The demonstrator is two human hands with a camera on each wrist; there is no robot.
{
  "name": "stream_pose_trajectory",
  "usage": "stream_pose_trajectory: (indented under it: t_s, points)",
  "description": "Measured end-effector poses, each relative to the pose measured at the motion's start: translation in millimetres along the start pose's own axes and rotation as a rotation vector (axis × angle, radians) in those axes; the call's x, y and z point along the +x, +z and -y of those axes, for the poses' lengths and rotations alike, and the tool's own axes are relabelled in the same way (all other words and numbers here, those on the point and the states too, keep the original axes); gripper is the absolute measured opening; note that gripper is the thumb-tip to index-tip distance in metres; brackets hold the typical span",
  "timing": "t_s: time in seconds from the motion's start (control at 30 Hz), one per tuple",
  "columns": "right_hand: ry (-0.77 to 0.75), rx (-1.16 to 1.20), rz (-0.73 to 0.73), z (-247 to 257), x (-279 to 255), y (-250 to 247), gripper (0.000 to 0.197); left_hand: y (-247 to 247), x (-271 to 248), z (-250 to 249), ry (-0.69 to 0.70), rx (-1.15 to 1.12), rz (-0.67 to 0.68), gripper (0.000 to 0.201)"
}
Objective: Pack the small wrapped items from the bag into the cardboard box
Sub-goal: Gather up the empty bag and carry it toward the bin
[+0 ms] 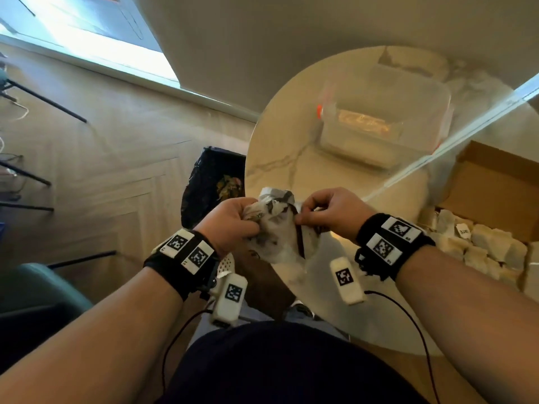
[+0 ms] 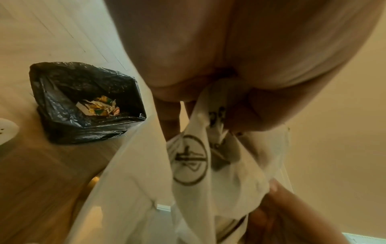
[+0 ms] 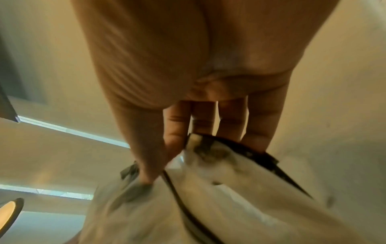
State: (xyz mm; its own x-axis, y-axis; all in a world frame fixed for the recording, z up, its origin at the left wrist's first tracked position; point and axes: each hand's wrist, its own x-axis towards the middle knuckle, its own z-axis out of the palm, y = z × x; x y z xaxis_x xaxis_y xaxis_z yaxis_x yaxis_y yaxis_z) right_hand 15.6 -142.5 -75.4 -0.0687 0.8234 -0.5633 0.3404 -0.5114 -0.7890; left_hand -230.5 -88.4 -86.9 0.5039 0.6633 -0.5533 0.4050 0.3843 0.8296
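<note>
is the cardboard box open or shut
Open: the cardboard box has its flap up, and pale wrapped items show inside.

crinkled plastic bag (image 1: 277, 228), glossy marble table (image 1: 291, 158)

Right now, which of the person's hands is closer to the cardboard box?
Right. The right hand grips the bag on the side toward the box; the left hand grips the bag's far side, nearer the bin.
</note>
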Motion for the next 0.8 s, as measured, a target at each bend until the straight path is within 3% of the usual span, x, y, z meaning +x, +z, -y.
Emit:
stream_pose_trajectory:
  t_s: [0.1,0.2,0.3,0.37,0.5,0.6,0.67,0.77,0.8]
  points:
    - [-0.005,-0.118,0.088,28,21,32,0.019,-25,1,5,0.033,-0.008,0.072,0.028]
    - [0.042,-0.068,0.01,48,57,55,0.014,-71,4,12,0.022,-0.131,0.061,0.035]
    - [0.17,0.214,-0.232,60,93,64,0.013,-147,6,41,-0.103,-0.364,-0.091,0.051]
    - [0.224,0.315,-0.346,70,117,74,0.018,-202,7,70,-0.237,-0.366,-0.234,0.048]
    - [0.285,0.272,-0.379,96,176,128,0.023,-279,7,127,-0.468,-0.273,-0.46,0.031]
    - [0.265,0.351,-0.399,112,222,178,0.028,-304,22,143,-0.472,-0.126,-0.596,0.015]
    - [0.203,0.243,-0.325,111,253,210,0.034,-307,41,150,-0.41,-0.157,-0.541,0.011]
    - [0.169,0.057,-0.041,93,290,255,0.027,-293,82,162,-0.333,-0.372,-0.359,0.007]
    - [0.15,-0.04,0.029,81,303,268,0.04,-286,98,168,-0.321,-0.467,-0.298,0.005]
